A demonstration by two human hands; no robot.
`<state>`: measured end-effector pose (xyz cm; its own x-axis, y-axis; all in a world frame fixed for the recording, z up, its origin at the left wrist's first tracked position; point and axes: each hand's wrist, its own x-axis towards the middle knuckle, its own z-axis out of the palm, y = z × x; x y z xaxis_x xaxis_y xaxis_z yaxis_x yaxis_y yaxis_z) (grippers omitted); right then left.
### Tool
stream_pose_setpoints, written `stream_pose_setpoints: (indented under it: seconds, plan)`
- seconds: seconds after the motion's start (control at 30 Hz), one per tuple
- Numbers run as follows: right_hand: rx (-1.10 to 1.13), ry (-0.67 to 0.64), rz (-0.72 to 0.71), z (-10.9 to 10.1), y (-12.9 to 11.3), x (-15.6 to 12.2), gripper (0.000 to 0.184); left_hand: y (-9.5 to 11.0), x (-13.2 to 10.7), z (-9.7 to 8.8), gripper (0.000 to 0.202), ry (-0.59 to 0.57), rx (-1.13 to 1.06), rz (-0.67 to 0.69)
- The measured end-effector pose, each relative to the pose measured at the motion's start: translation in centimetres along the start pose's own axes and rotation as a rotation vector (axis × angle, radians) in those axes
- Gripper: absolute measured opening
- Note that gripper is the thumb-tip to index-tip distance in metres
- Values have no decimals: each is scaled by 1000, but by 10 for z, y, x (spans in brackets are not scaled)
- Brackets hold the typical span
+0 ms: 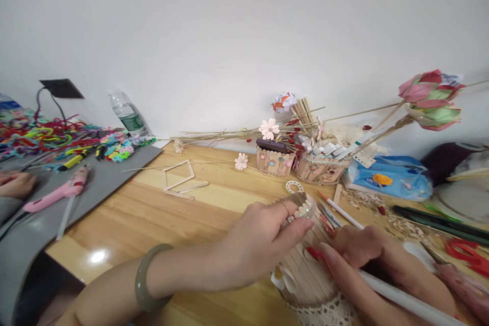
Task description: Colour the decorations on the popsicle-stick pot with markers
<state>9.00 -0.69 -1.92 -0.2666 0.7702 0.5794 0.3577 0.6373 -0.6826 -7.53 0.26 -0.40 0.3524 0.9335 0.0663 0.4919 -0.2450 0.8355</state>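
My left hand (pixel 260 242), with a green bangle (pixel 147 275) on its wrist, grips the rim of a cup made of wooden craft sticks (pixel 305 270) lying tilted on the wooden table (pixel 153 214). The cup has lace round its base and small decorations on its side. My right hand (pixel 367 260) is closed round a white stick-like tool (pixel 401 298) and presses its fingers against the cup's side by a small red piece (pixel 314 253).
Two decorated stick baskets (pixel 298 163) with flowers and dried stems stand at the back. A paper flower (pixel 431 99) is at the right, red scissors (pixel 466 254) nearby. Loose sticks (pixel 181 181) lie mid-table. A pink glue gun (pixel 57 193) lies on a grey mat beside another person's hand (pixel 15 183).
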Motion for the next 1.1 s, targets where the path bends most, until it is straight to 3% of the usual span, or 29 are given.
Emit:
stream_pose_setpoints:
  seconds: [0.4, 0.57, 1.1]
  plan:
    - [-51, -57, -33, 0, -1, 2, 21, 0, 0, 0, 28, -3, 4, -12]
    - [1, 0, -8, 2, -2, 0, 25, 1, -1, 0, 28, 3, 7, -7]
    - [-21, -19, -30, 1, -3, 0, 23, 1, 0, 0, 29, 19, 3, 0]
